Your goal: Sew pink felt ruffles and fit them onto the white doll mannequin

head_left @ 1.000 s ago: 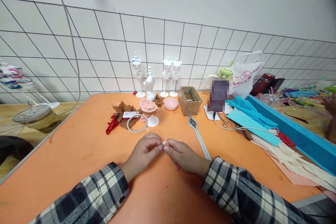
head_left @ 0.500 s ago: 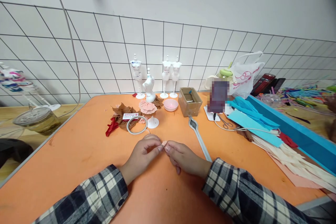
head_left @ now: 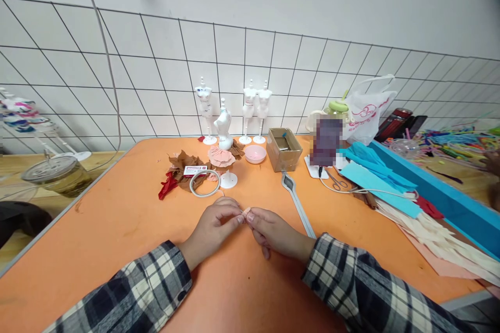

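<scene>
Pale-pink paper, a tiny scrap (head_left: 246, 211), sits pinched between the fingertips of both hands just above the orange table (head_left: 117, 229), near its front middle. The left hand (head_left: 214, 229) is curled closed, thumb and forefinger pressed on the scrap's left side. The right hand (head_left: 275, 231) meets it from the other side, fingertips closed on the same piece, so the two hands touch at the tips. By the look of it the step in hand is fine fingertip work on the scrap, a fold or a pinch rather than carrying it anywhere. Any further handling calls for small, steady pressure and a grip that does not slip, since little of the piece shows beyond the fingers. The visible sliver seems to run slantwise, its free end pointing up and away from the person, though it is too small to be sure. A white tape ring (head_left: 204, 183) and a dress form with a pink skirt (head_left: 223, 138) stand further back.
</scene>
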{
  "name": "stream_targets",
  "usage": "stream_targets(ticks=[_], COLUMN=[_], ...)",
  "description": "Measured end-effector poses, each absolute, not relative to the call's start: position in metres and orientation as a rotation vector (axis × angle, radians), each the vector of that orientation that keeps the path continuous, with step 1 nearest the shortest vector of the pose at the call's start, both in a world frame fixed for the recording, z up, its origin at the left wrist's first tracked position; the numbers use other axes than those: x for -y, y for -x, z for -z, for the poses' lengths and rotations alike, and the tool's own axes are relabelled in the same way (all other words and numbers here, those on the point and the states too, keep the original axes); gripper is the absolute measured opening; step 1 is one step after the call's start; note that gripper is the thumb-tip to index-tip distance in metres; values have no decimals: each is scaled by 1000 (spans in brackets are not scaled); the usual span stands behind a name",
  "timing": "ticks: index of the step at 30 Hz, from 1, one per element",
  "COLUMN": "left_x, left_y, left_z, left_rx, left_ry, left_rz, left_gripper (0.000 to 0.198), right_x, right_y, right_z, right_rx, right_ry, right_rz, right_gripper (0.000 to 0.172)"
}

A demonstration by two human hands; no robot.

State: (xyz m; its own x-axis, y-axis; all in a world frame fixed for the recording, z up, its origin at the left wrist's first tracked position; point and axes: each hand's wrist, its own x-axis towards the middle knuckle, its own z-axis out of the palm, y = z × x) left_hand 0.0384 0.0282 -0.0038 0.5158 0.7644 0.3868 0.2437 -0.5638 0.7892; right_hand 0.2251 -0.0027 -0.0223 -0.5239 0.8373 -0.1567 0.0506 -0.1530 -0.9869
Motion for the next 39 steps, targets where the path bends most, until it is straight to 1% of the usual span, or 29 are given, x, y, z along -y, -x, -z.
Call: stream_targets(ticks=[7,12,17,21,25,28,31,33,34,37,39], left_x=[-28,-25,-24,-24,-26,-25,-20,-16,-15,-15,-16], left_y=[-39,-40,-41,-41,-39,-37,-39,-41,-42,-43,-41], left_z=[4,2,1,1,3,3,0,-3,-3,-3,-2], left_rx=[-809,-834,-831,-858,-1000,-1096,-1102,-1099,-1103,-1136,-1154], left_ry=[-2140,-2167,-2166,-2186,-2273,-2507,-2824,-2954,-2988,-3040,-3076], left_rz=[-979,-962,-963,-968,-1033,-997,-850,-791,-776,-755,-756], left_gripper=[24,21,22,24,22,19,19,21,21,21,21], right_x=[3,2,4,4,1,-2,-4,-5,-6,-7,-7], right_y=[-225,-225,-228,-229,-235,-241,-240,-236,-234,-231,-232], right_z=[18,17,11,8,3,-1,3,9,12,17,19], right_rx=[1466,1456,1410,1379,1373,1352,1550,1672,1699,1676,1646], right_ry=[1010,1009,934,953,1024,1115,1296,1380,1402,1392,1364], right_rz=[-1812,-1799,-1892,-1938,-1834,-1734,-1436,-1193,-1134,-1215,-1281], right_gripper=[37,38,35,37,40,43,43,38,34,22,24])
